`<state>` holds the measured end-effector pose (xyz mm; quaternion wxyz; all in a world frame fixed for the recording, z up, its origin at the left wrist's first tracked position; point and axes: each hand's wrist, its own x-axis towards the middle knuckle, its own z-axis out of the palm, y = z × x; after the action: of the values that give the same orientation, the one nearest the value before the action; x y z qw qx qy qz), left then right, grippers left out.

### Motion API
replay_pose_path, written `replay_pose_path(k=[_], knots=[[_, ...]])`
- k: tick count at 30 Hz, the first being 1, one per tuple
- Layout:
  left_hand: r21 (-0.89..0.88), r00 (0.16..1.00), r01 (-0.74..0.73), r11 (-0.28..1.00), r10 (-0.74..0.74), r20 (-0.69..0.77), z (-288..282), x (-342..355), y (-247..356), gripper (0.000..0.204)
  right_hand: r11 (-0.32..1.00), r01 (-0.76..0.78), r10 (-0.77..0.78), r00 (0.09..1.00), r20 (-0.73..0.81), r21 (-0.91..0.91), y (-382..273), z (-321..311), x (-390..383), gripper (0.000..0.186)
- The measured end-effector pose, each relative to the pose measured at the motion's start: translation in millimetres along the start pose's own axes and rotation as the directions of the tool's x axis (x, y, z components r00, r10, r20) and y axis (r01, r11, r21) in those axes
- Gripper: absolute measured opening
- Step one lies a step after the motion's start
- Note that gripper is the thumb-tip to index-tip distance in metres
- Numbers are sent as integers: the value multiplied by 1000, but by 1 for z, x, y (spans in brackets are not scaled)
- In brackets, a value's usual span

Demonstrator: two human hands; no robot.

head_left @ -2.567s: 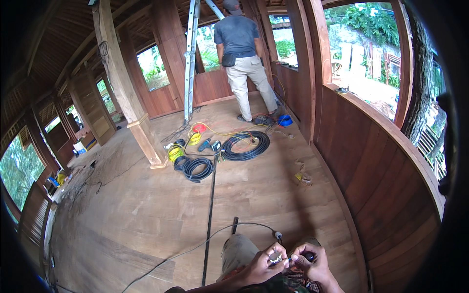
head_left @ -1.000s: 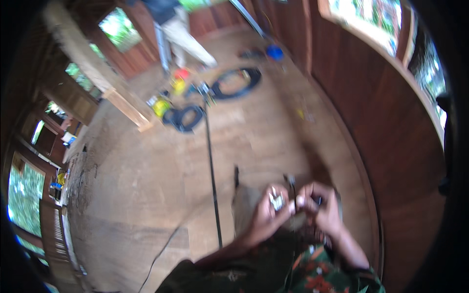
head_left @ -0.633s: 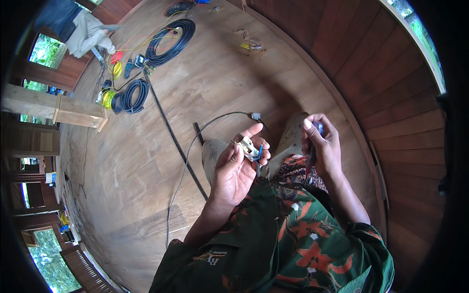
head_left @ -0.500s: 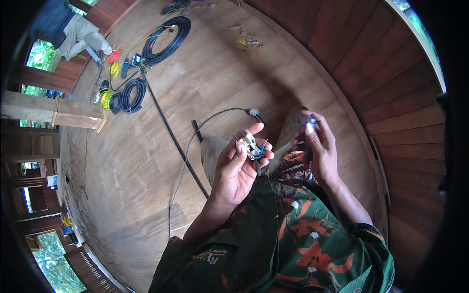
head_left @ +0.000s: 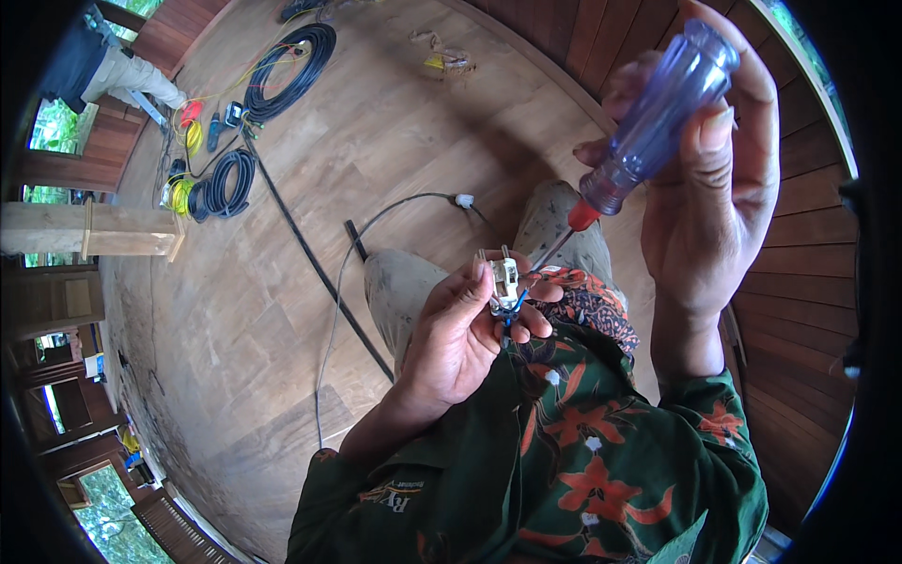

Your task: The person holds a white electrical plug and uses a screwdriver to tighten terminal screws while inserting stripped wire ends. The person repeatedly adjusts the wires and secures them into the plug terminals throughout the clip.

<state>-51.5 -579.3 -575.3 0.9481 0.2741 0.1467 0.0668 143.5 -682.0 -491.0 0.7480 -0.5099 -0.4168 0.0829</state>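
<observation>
My left hand [head_left: 462,318] pinches a small white electrical plug [head_left: 505,280] with its inside exposed and two metal pins pointing away from me. A blue wire [head_left: 521,300] shows at its near end, with a darker cable below it among my fingers. Raised close to the camera, my right hand [head_left: 707,188] grips a screwdriver [head_left: 648,127] by its clear purple handle with a red collar. The shaft slants down to the left toward the plug; whether the tip touches it I cannot tell.
A thin grey cable with a white connector [head_left: 464,201] lies on the wooden floor [head_left: 301,244] beyond my knees. Black hose coils [head_left: 291,70] and tools lie farther off, near a wooden post [head_left: 132,230] and another person [head_left: 113,70]. A plank wall [head_left: 799,273] rises on the right.
My right hand has come up and nearer the camera, bringing the screwdriver plainly into view with its shaft pointed at the plug. The plug in my left hand has turned slightly.
</observation>
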Motion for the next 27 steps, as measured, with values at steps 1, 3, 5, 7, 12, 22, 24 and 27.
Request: replay_pose_path(k=[1,3,5,7,12,22,24,27], knots=[[13,999,20,1000,-20,-30,2,-1,-1,48,1000,3,-3,1000,1,6,-1,2,2,56],[28,996,50,998,-48,-76,4,-2,-2,49,1000,9,-9,1000,3,14,-2,6,5,55],[18,995,59,998,-58,-78,6,-3,-3,49,1000,6,-6,1000,6,20,-2,9,6,55],[8,994,70,998,-69,-82,8,-3,-5,50,1000,4,-4,1000,12,26,-2,10,7,54],[-19,993,82,996,-84,-88,9,-4,-5,51,999,-5,5,1000,12,42,-2,16,9,53],[16,988,127,992,-125,-95,9,-4,-8,52,995,-47,46,999,10,87,-2,26,15,51],[4,986,132,991,-131,-103,9,-4,-10,52,993,-62,61,998,13,98,-2,27,15,51],[-13,983,133,991,-134,-122,6,-3,-14,52,988,-81,79,997,16,128,-1,27,16,50]])
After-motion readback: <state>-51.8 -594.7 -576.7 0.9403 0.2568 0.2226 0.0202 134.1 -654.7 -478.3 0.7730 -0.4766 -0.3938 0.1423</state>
